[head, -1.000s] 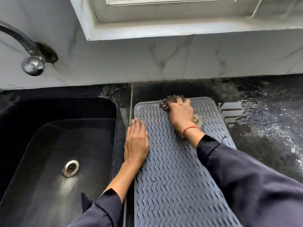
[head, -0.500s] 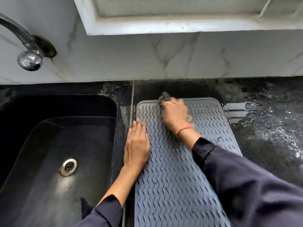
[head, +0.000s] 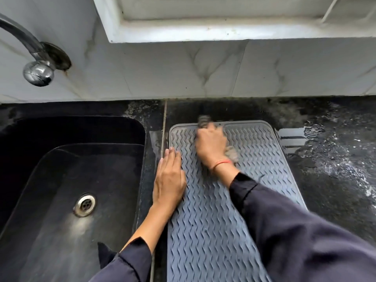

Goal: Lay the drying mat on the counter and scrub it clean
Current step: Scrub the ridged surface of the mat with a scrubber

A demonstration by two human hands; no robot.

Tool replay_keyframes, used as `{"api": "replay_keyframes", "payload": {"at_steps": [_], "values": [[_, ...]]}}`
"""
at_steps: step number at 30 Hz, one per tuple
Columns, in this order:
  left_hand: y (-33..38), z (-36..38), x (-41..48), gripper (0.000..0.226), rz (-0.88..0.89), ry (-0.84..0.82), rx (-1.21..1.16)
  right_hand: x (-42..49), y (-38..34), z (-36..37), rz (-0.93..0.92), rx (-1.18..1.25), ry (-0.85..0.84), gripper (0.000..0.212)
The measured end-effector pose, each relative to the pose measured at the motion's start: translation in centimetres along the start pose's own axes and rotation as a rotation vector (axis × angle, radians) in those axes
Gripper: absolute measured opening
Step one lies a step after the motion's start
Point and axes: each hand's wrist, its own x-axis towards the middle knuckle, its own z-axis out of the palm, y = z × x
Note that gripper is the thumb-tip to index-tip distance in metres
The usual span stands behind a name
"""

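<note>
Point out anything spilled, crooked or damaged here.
Water and whitish flecks are splashed over the black counter right of the drying mat, pooling by its far right corner. Brownish staining rings the tap's wall plate. The mat itself lies flat and looks undamaged.

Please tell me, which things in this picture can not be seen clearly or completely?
1. Head view: the scrubber is motion-blurred and mostly covered by the right hand that grips it; its kind is unclear.
2. Head view: the near end of the mat is cut off by the bottom edge and partly covered by the right sleeve.
3. Head view: the spout of the tap is cut off by the left edge.
</note>
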Motion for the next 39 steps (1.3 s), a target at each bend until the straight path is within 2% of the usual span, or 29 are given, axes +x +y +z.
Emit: {"api": "replay_keyframes", "payload": {"at_steps": [3,6,8,10,12,13,15,17,20,22,25,27,28,31,33,35,37,39], "values": [[0.2,-0.6,-0.1,0.048,-0.061,-0.015,-0.112,-2.3,-4.1,0.5,-0.251,0.185,-0.039,0.025],[0.0,-0.5,-0.1,0.049,-0.009,0.008,-0.047,-2.2,-0.8,-0.3,-0.483,0.087,-0.036,0.03],[-0.4,0.0,-0.1,0.053,0.007,-0.005,0.005,-1.3,3.0,-0.7,-0.412,-0.063,-0.019,0.031],[-0.4,0.3,0.0,0.053,-0.022,-0.014,0.0,-0.4,6.0,-1.0,-0.16,-0.149,0.009,0.031],[-0.3,0.5,0.1,0.053,-0.03,-0.011,-0.003,-0.3,5.5,-0.9,0.037,-0.133,0.035,0.027],[-0.3,0.5,0.0,0.053,-0.015,-0.003,0.0,-0.5,3.9,-0.7,0.057,-0.078,0.034,0.025],[-0.3,0.3,0.1,0.051,0.003,0.01,-0.019,-1.4,-0.4,-0.2,-0.032,0.124,0.003,0.024],[-0.3,-0.3,0.0,0.047,-0.041,-0.006,-0.093,-2.8,-3.7,0.4,-0.249,0.242,-0.042,0.024],[-0.4,-0.4,0.0,0.047,-0.023,0.002,-0.071,-2.9,-2.0,0.2,-0.47,0.16,-0.031,0.031],[-0.6,0.1,0.0,0.051,0.023,-0.003,0.003,-1.7,1.9,-0.5,-0.438,0.009,0.011,0.034],[-0.3,0.2,-0.1,0.05,0.018,0.002,0.02,0.0,7.7,-1.4,-0.106,-0.146,0.068,0.033],[-0.2,0.2,0.0,0.05,0.032,0.015,0.031,0.2,7.5,-1.2,0.101,-0.122,0.068,0.028],[-0.3,0.2,0.0,0.049,0.032,0.013,0.038,0.1,5.9,-0.9,0.123,-0.063,0.054,0.027],[-0.7,0.4,0.4,0.05,0.009,-0.01,0.017,-1.9,-0.5,0.0,-0.063,0.174,0.02,0.025],[-0.8,0.3,0.4,0.049,-0.01,-0.02,-0.023,-3.7,-2.3,0.2,-0.3,0.163,-0.008,0.026],[-0.8,0.2,0.3,0.049,0.008,-0.008,-0.007,-3.6,-0.2,-0.2,-0.45,0.081,-0.003,0.027],[-0.6,0.3,0.1,0.051,0.019,0.005,0.021,-2.0,4.1,-0.7,-0.407,-0.045,0.028,0.032],[-0.5,0.4,0.1,0.051,-0.004,0.011,0.007,-0.3,8.9,-1.2,-0.187,-0.163,0.076,0.034]]}}
